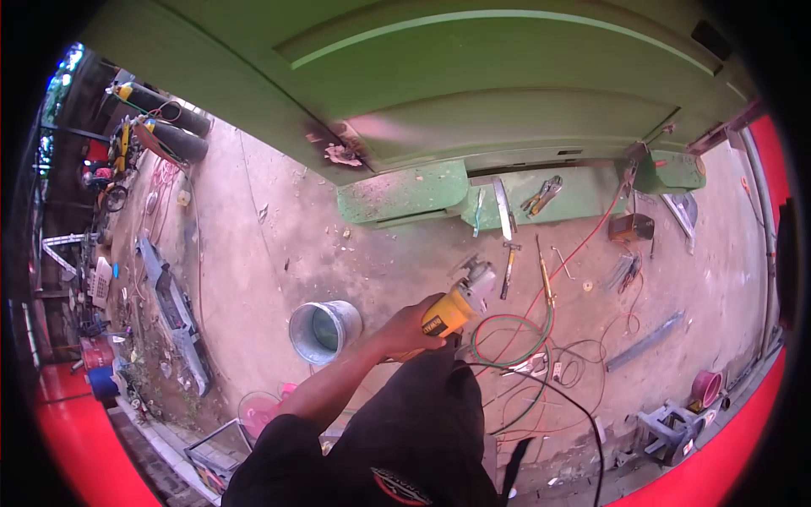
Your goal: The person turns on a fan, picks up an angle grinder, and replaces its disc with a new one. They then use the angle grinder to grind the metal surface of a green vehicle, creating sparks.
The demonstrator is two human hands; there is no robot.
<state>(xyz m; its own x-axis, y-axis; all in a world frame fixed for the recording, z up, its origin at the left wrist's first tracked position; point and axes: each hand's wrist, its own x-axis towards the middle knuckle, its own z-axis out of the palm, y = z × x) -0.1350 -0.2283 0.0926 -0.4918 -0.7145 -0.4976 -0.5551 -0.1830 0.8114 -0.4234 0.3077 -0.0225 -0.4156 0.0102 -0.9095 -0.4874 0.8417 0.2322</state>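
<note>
My left hand [410, 331] reaches forward from a dark sleeve, its fingers wrapped around the body of a yellow angle grinder [449, 313]. The grinder's grey metal head [479, 279] points away from me, and the disc area near its tip looks blurred. Ahead and above is a large green metal panel [473, 84] with a burnt, peeled patch [345, 152] at its lower left corner; the grinder is apart from it. My right hand is out of view.
A bucket [325, 331] stands left of the grinder. Green steps [549, 190] hold pliers [542, 196]. A hammer [508, 270], coiled hoses [511, 338] and a metal strip [646, 340] lie on the concrete floor. Gas cylinders [165, 127] lie at the far left.
</note>
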